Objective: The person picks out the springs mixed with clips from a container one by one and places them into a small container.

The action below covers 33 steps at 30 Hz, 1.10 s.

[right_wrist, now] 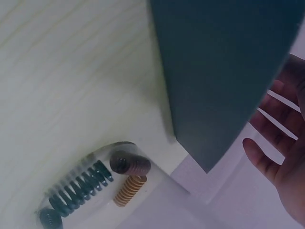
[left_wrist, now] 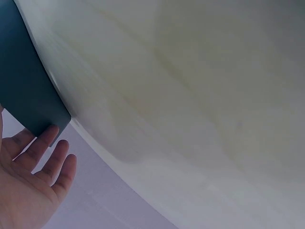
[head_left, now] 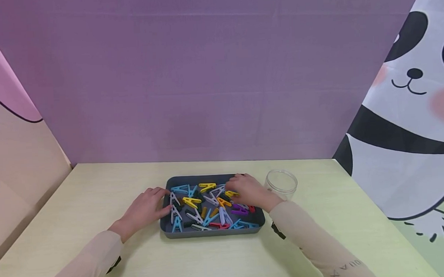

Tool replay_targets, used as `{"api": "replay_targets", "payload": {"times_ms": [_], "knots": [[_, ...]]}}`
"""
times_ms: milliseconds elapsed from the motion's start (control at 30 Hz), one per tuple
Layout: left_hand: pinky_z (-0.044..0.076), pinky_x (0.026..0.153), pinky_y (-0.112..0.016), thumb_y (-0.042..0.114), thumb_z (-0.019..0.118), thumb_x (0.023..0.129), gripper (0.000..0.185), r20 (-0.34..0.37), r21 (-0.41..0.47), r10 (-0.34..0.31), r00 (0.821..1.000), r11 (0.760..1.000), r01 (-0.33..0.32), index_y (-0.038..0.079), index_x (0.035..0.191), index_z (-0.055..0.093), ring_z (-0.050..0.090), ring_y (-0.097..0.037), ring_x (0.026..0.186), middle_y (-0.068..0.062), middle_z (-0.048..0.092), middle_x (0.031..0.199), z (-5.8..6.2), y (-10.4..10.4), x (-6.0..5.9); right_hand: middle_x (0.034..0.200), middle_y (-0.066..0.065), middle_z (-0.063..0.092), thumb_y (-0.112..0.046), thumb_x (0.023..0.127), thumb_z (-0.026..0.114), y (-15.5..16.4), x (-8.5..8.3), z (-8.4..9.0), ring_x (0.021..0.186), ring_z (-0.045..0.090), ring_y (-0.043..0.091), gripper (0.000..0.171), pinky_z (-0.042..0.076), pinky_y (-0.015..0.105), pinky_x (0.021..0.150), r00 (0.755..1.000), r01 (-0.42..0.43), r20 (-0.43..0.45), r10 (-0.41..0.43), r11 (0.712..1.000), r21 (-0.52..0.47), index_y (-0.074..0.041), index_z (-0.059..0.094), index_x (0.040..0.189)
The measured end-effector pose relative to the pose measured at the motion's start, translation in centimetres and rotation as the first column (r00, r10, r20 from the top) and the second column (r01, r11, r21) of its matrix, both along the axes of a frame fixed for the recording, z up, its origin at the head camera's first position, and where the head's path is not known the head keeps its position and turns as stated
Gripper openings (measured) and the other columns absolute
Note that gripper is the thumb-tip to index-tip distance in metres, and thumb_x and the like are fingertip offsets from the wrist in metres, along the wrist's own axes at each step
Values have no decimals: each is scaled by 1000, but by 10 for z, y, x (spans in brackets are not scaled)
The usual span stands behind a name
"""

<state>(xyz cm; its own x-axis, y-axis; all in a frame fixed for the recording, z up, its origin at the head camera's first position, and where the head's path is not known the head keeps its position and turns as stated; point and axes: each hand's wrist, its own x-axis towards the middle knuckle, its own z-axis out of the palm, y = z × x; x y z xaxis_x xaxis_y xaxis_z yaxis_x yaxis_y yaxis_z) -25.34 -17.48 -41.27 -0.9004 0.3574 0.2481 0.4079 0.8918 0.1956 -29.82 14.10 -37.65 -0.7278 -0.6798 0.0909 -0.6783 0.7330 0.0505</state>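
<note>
A dark grey tray (head_left: 211, 233) holds many small plastic clothespins in several colours, among them a yellow clothespin (head_left: 191, 202) and a purple clothespin (head_left: 240, 210). Coil springs lie between them, such as a yellow spring (head_left: 204, 213) and a black spring (head_left: 189, 224). My left hand (head_left: 146, 210) touches the tray's left rim with relaxed fingers, also seen against the wall in the left wrist view. Over the tray's right part, my right hand (head_left: 250, 191) reaches down among the clothespins, close to another yellow clothespin (head_left: 232, 194). Its fingertips are partly hidden, and I cannot tell whether they pinch anything.
A clear round jar (head_left: 281, 181) stands just right of the tray, behind my right wrist. In the right wrist view it contains several springs, including a green spring (right_wrist: 81, 188) and an orange spring (right_wrist: 129, 191). A purple backdrop (head_left: 205, 85) rises behind the pale table (head_left: 197, 263).
</note>
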Motion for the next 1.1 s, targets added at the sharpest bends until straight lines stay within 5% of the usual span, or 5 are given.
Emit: {"api": "replay_targets", "payload": {"times_ms": [1100], "knots": [[45,93,-47,37,63,82,45,4,14,-7,1000,1000,7,7,115,58,53,-30,108,-12,59,118,-1,-1,0,101,-5,61,-23,76,73,-20,-5,-3,101,52,16,29,44,41,94,999,-9,38,3,986,164,-24,66,105]]}}
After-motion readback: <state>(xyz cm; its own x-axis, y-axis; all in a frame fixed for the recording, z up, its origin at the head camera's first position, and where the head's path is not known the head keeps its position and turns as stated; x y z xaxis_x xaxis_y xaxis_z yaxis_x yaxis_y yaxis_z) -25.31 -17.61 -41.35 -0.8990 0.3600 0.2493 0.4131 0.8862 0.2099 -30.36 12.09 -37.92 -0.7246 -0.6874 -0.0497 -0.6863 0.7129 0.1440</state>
